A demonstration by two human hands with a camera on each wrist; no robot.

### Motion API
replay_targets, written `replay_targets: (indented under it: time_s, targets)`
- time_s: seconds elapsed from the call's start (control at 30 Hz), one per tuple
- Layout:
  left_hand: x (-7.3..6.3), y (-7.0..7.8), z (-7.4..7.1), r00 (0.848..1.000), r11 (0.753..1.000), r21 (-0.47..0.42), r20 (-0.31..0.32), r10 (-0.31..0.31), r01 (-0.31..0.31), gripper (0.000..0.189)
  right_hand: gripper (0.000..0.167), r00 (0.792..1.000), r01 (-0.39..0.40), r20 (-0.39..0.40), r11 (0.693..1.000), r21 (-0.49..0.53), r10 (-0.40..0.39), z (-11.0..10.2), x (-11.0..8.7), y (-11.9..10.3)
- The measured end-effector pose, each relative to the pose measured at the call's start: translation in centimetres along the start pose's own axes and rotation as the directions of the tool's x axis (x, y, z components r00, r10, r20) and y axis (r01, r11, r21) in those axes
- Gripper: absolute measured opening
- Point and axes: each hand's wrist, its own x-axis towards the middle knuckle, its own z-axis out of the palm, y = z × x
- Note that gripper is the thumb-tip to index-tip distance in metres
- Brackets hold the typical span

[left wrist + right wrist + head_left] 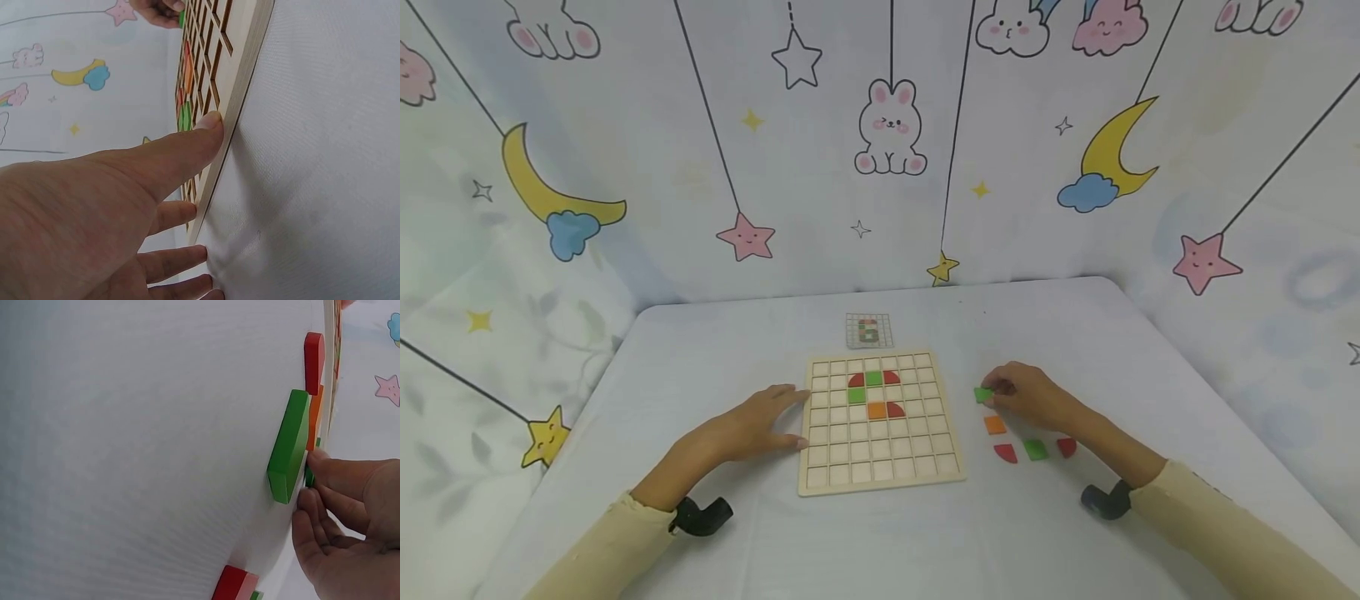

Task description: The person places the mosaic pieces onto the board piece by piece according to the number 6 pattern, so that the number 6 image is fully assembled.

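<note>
A wooden grid board (880,482) lies on the table with green, red and orange tiles set in some of its squares. Along its left edge rests my left hand (758,427), fingers spread, the thumb (209,125) touching the rim in the left wrist view. To the right of the board, my right hand (1028,395) pinches a green square tile (982,395) between thumb and fingers. Nearest to that hand lies an orange square tile (995,425). In the right wrist view the fingers partly hide the pinched green tile (309,477).
Below the right hand lie a red quarter-round tile (1005,453), another green tile (1036,450) and another red tile (1067,447). Behind the board sits a small pattern card (868,332) with a coloured figure on a grid. A printed cloth wall (820,167) rises behind the white table (715,333).
</note>
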Motion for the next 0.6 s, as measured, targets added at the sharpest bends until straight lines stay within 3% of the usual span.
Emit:
replay_targets:
  time_s: [0.33,0.6]
  targets:
    - [-0.1,-0.1,0.0,1.0,1.0,-0.008,-0.003,0.001,-0.001,0.078,0.027,1.0,0.028,0.008,1.0,0.005,-0.028,0.2,0.7,-1.5]
    - [0.1,-0.3,0.1,1.0,1.0,-0.003,0.0,0.003,-0.003,0.078,0.025,0.999,0.053,0.006,0.998,0.046,-0.054,1.5,1.6,-4.8]
